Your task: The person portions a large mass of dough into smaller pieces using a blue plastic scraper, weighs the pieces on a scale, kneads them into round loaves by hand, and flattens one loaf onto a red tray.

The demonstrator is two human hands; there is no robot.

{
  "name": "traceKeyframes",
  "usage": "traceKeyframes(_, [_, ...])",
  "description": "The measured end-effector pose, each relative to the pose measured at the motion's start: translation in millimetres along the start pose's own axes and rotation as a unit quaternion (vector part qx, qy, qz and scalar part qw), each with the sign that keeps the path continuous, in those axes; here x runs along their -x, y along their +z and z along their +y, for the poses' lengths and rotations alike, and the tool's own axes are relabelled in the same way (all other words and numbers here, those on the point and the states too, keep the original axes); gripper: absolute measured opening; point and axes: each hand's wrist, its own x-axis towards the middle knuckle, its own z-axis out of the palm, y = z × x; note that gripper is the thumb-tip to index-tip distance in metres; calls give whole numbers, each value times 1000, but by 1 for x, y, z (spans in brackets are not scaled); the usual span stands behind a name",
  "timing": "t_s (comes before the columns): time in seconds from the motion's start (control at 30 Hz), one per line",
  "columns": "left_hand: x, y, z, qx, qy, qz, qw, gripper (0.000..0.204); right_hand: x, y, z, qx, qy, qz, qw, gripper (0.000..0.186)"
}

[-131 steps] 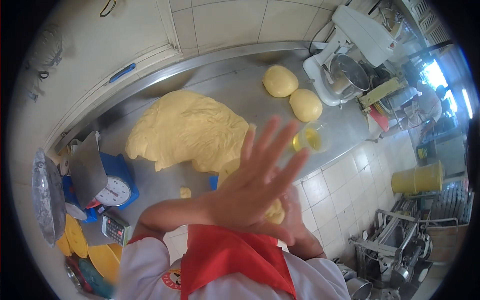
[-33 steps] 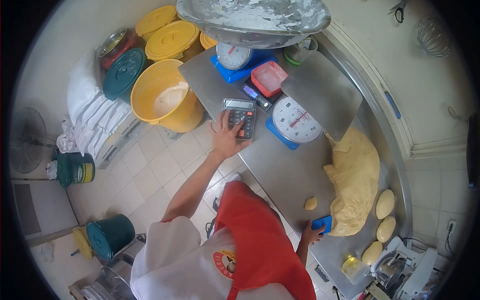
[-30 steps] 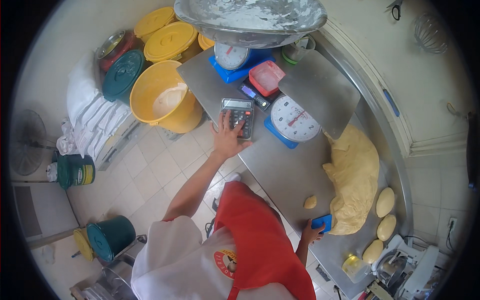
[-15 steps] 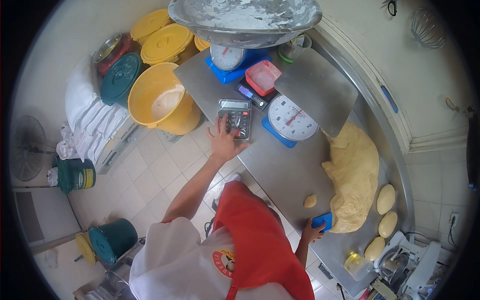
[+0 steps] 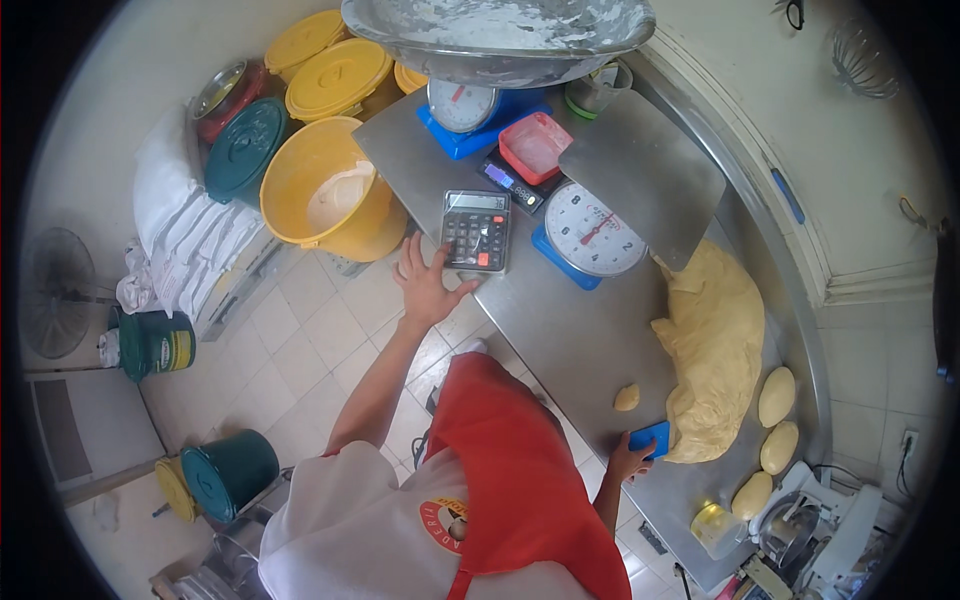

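My left hand [image 5: 430, 288], fingers spread and holding nothing, is at the near left corner of a black desk calculator [image 5: 476, 238] on the steel table. Its forefinger reaches the calculator's edge; whether it touches a key I cannot tell. My right hand [image 5: 627, 460] grips a blue dough scraper [image 5: 651, 440] at the table's near edge. The scraper stands beside the lower end of a large yellow dough mass [image 5: 715, 350]. A small dough piece [image 5: 626, 398] lies to the left of the mass. Several smooth oval dough pieces [image 5: 776, 397] sit in a row to its right.
A dial scale [image 5: 597, 230] with a flat metal pan [image 5: 650, 180] stands beyond the dough. Near it are a red tub [image 5: 535, 148] on a digital scale [image 5: 512, 182] and a flour-dusted metal bowl [image 5: 500, 50]. A yellow bucket [image 5: 385, 225] stands left; a mixer [image 5: 800, 520] sits lower right.
My left hand has drawn back from the calculator's keys toward the lower left, uncovering most of the keypad. My right hand keeps the scraper beside the dough.
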Motion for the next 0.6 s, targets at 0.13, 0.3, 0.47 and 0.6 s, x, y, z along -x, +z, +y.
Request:
traceKeyframes(0.13, [-10, -2, 9, -39, 43, -21, 998, 84, -1, 0, 0, 8, 10, -10, 1000, 85])
traceKeyframes(0.3, [-12, -5, 13, -9, 27, 18, 999, 71, -1, -1, 1, -1, 4, -8, 1000, 84])
traceKeyframes(0.47, [3, -8, 6, -45, 23, 21, 999, 59, 3, 3, 3, -6, 1, 19, 1000, 83])
traceKeyframes(0.6, [-6, -9, 20, 10, 90, 40, 995, 56, 2, 2, 3, -9, -7, 16, 1000, 83])
